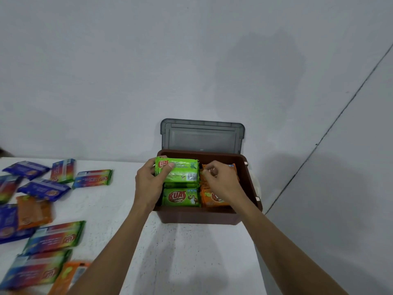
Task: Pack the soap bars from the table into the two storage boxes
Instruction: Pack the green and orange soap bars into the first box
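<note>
A brown storage box [197, 216] stands open at the table's far right, its grey lid [202, 135] leaning against the wall. Inside lie green soap bars [180, 196] on the left and orange soap bars [212, 199] on the right. My left hand [148, 184] grips a green soap bar [180, 171] over the box's back left part. My right hand [221, 182] pinches the top of an orange soap bar [232, 167] at the back right. Only one box is in view.
Several loose soap bars in blue [44, 189], multicoloured [93, 177] and orange [34, 211] wrappers are scattered over the left of the white table [180, 252]. The table's right edge runs just beyond the box. A white wall [191, 60] rises behind.
</note>
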